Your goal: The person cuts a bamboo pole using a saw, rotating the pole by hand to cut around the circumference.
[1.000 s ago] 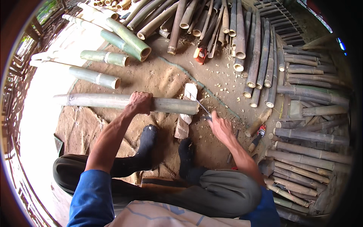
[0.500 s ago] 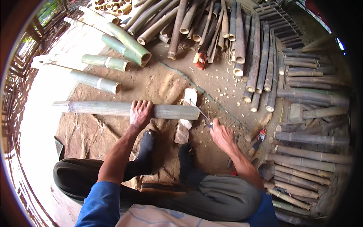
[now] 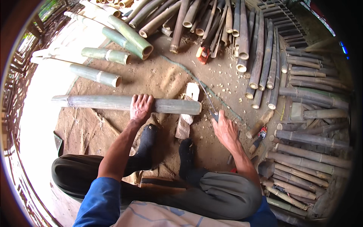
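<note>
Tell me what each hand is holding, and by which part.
The left hand grips the bamboo pole from above, a little right of its middle; the right hand holds a thin-bladed tool by its dark handle.

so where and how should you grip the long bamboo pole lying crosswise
Probably just right of its middle, palm down from above, as the left hand does. The bamboo pole is long and round, its upper side uncovered there, and its right end lies across a pale wooden block. That spot also seems safely apart from the thin blade beyond that end.
</note>
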A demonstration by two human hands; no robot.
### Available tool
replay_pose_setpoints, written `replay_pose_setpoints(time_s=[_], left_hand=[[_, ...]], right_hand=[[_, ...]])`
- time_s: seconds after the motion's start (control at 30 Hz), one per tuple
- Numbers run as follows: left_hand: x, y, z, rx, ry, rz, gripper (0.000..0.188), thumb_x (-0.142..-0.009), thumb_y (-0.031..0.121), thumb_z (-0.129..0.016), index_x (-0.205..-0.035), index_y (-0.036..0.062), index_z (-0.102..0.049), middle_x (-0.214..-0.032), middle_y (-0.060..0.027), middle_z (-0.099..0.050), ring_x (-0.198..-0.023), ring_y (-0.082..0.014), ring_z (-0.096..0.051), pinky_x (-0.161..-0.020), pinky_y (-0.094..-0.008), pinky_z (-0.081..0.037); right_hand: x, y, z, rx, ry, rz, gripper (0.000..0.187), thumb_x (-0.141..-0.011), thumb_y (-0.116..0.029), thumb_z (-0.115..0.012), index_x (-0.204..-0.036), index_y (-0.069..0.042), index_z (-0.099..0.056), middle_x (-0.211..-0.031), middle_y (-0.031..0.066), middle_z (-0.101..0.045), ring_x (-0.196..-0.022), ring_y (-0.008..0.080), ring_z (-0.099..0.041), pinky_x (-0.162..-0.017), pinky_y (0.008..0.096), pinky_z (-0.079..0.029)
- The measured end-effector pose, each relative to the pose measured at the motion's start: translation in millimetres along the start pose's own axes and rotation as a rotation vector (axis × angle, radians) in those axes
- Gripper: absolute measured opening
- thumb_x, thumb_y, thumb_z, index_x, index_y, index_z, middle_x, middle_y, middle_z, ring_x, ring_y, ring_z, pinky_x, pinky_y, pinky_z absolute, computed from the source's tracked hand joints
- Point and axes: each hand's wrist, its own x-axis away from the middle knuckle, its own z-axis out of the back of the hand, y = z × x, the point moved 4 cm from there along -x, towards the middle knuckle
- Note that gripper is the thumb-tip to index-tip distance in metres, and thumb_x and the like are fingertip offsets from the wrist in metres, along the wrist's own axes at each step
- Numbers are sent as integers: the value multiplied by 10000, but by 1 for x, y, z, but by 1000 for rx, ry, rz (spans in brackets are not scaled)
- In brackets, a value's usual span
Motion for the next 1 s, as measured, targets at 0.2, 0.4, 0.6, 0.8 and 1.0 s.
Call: replay_pose_setpoints(time_s=[0.2, 0.4, 0.6, 0.8, 1.0], left_hand=[[-4, 12, -1, 6, 20, -17, 263, -912, 162, -658, -1161, 83, -627, -1038, -112, -651, -1058, -313, -644, -1015, -494, -458], [-6, -9, 8, 22, -368, -17, 458, -842, 109, -720, -1273, 92, -567, -1182, -143, -645, -1186, -331, -616, -1080, -532, -428], [-68, -127, 89, -157, -745, -298, 1174, -631, 277, -1027, -1620, 129, -413, -1525, -147, -545, -1498, -352, -429, -1224, -597, -389], [-51, -219, 106, -276, -962, -103, 1328, -529, 296, -1082, -1650, 114, -394, -1562, -153, -549, -1459, -356, -476, -1198, -617, -431], [26, -263, 64, -72, -874, 186, 583, -668, 157, -939, -1187, 86, -682, -1132, -184, -760, -1128, -419, -715, -984, -522, -556]], right_hand=[[9, 11, -28, -140, 131, 126, 264, -1043, -171, -682, -1156, -15, -502, -840, 257, -714, -680, 432, -734, -575, 506, -581], [12, -5, -30, -205, -6, 25, 311, -1015, -198, -678, -1193, -8, -507, -887, 277, -717, -763, 500, -718, -679, 595, -563], [37, -8, -35, -362, 20, -99, 492, -914, -113, -694, -1353, -27, -487, -1047, 291, -671, -925, 502, -708, -770, 591, -546], [21, -42, -66, -487, 122, -57, 579, -1054, -311, -680, -1509, -23, -468, -1240, 300, -667, -1076, 511, -694, -873, 558, -557], [13, -47, -87, -525, 97, -60, 492, -1047, -291, -688, -1412, -20, -501, -1171, 287, -669, -1050, 490, -696, -878, 548, -552]])
